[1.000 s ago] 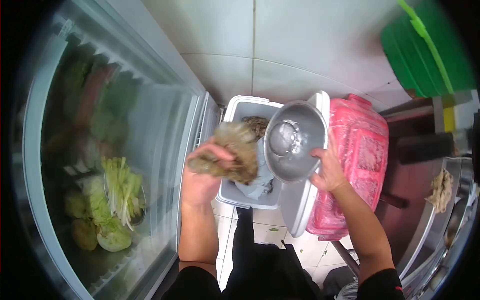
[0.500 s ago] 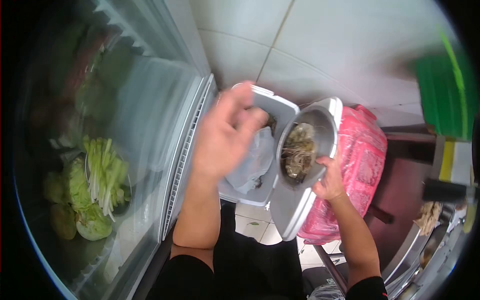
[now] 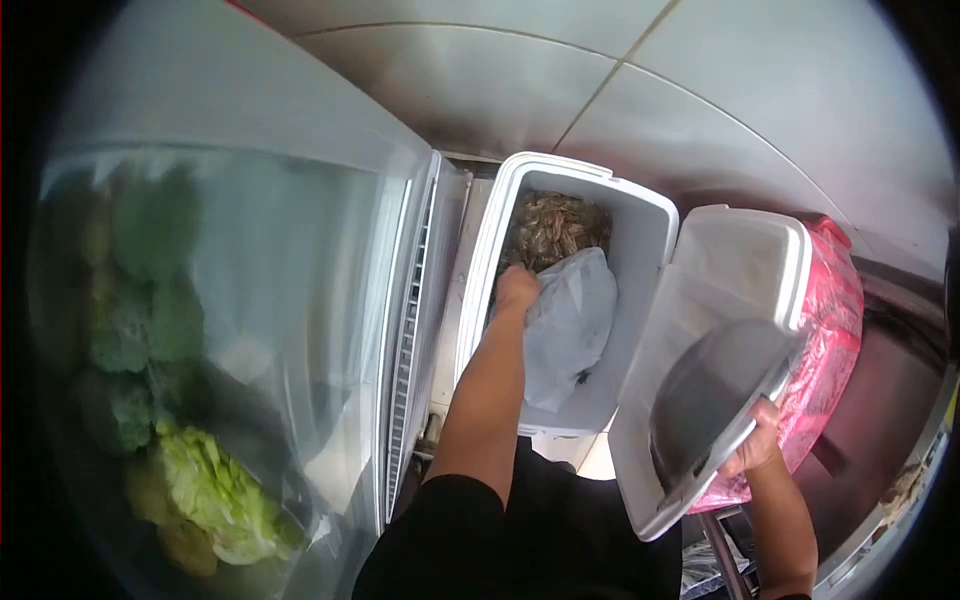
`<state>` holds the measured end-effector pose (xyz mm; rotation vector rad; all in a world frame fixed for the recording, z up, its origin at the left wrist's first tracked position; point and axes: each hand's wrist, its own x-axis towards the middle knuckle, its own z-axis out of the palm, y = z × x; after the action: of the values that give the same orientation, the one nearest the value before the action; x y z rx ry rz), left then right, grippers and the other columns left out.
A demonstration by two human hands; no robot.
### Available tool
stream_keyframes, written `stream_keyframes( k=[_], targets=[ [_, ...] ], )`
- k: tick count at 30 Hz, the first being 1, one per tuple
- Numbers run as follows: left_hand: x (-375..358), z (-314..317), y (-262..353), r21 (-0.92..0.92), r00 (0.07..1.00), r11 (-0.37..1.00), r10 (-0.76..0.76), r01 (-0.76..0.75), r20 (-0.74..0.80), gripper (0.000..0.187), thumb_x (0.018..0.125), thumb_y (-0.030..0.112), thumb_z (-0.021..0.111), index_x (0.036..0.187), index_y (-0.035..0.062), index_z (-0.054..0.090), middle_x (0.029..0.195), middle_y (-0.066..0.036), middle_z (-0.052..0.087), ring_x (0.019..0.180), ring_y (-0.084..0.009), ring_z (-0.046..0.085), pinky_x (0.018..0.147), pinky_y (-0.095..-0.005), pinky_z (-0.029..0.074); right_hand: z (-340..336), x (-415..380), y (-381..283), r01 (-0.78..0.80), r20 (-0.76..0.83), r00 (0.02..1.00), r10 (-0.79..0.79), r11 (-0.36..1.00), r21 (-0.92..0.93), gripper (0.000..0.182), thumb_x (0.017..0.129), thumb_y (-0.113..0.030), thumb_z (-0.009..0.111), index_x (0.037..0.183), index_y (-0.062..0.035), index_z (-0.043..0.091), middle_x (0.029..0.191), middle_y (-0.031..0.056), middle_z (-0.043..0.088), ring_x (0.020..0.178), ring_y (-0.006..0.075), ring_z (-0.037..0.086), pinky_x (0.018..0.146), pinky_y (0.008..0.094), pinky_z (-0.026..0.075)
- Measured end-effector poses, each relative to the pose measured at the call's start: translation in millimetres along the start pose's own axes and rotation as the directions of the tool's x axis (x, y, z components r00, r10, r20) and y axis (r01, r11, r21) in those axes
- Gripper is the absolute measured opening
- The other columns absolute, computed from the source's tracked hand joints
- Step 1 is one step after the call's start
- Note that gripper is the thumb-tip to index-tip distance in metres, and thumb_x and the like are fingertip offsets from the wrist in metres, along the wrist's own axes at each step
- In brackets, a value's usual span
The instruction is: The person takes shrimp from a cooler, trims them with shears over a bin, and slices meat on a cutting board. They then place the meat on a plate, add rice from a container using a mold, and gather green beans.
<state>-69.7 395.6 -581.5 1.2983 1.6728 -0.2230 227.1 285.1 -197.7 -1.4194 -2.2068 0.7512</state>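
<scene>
My left hand point(image 3: 518, 287) reaches down into an open cooler box point(image 3: 640, 235), at the edge of a pale plastic bag point(image 3: 572, 325). Its fingers are mostly hidden, so their grip does not show. Beyond it in the box lies a heap of brownish shrimp point(image 3: 560, 228). With its fingers closed round the rim, my right hand point(image 3: 755, 440) holds a metal bowl point(image 3: 715, 385), tilted steeply over the box's opened lid point(image 3: 740, 250). What the bowl contains is out of sight from here.
A glass-fronted fridge point(image 3: 300, 270) stands close on the left, with lettuce point(image 3: 215, 490) behind the glass. Pink plastic wrapping point(image 3: 835, 310) covers something behind the lid. A tiled wall point(image 3: 480, 80) rises at the back.
My left hand has gone from above the cooler box down into it. My right hand has tipped the bowl, hiding the shrimp seen in it before. The view has shifted.
</scene>
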Motion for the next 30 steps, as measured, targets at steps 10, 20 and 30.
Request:
stream_keyframes(
  k=[10,20,30],
  targets=[
    [109.7,58.9,-28.0,0.182,0.966,0.982,0.001,-0.050,0.260,0.040,0.089,0.021,0.051,0.119,-0.0008,0.065,0.135,-0.020,0.056,0.125,-0.0348,0.055,0.105,-0.0415,0.045,2.0,-9.2,11.9,-0.095,0.056,0.994,0.091,0.993,0.074,0.047,0.077,-0.037,0.064,0.111,-0.0073,0.051,0.116,0.0194,0.055,0.110,0.0346,0.055,0.099,0.0481,0.039],
    [69.8,12.9,12.0,0.162,0.987,0.984,-0.092,0.069,0.135,0.040,0.090,0.016,0.056,0.124,-0.0029,0.057,0.133,-0.022,0.058,0.125,-0.0338,0.055,0.103,-0.0422,0.048,3.5,-15.3,14.1,-0.132,0.073,0.989,0.125,0.985,0.108,0.048,0.075,-0.040,0.065,0.109,-0.0087,0.053,0.117,0.0191,0.056,0.111,0.0351,0.054,0.100,0.0491,0.038],
    [-2.9,-52.0,68.0,-0.145,0.981,0.978,-0.167,0.152,-0.096,0.048,0.091,0.012,0.053,0.137,-0.0021,0.045,0.126,-0.025,0.061,0.117,-0.0373,0.059,0.098,-0.0429,0.049,2.5,-25.0,20.5,-0.154,0.049,0.988,0.148,0.979,0.135,0.048,0.074,-0.044,0.067,0.106,-0.0102,0.056,0.118,0.0188,0.056,0.112,0.0356,0.054,0.101,0.0501,0.036]
  ],
)
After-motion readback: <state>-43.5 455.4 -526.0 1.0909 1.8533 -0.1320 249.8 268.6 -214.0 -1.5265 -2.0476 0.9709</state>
